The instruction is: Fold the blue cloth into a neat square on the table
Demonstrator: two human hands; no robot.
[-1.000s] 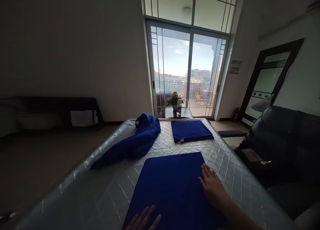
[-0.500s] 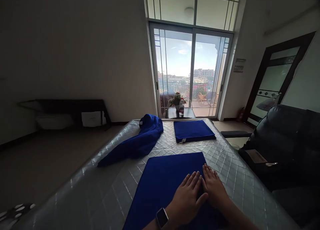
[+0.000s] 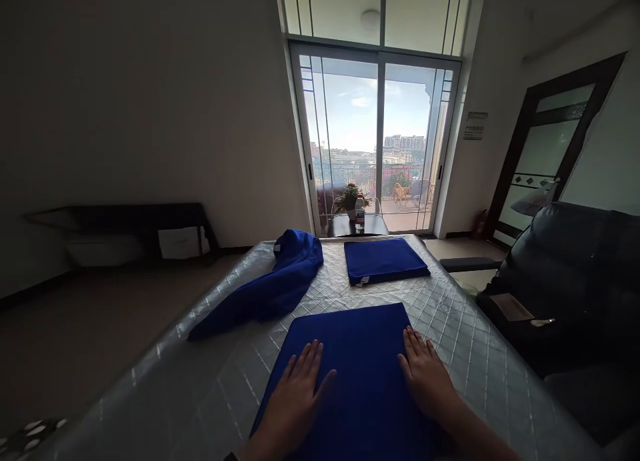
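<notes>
A folded blue cloth (image 3: 360, 367) lies flat on the silver quilted surface (image 3: 210, 387) right in front of me. My left hand (image 3: 297, 394) rests on its left part, palm down, with the fingers stretched out and the thumb apart. On the right edge of the same cloth lies my right hand (image 3: 425, 371), also flat with straight fingers. Farther back sits a second folded blue cloth (image 3: 385, 261) with a white tag at its near edge. To its left a crumpled blue cloth (image 3: 270, 287) trails toward the left edge of the surface.
A black leather chair (image 3: 565, 267) stands at the right, with a flat brownish item (image 3: 511, 307) on its seat. Beyond the far edge, a small dark table (image 3: 345, 229) holds a bottle (image 3: 360, 214) and a potted plant (image 3: 349, 197) before the glass sliding door (image 3: 345, 114).
My left hand has slid from beside the right hand to the left part of the folded cloth. The right hand stays at the right edge. The view has shifted slightly.
</notes>
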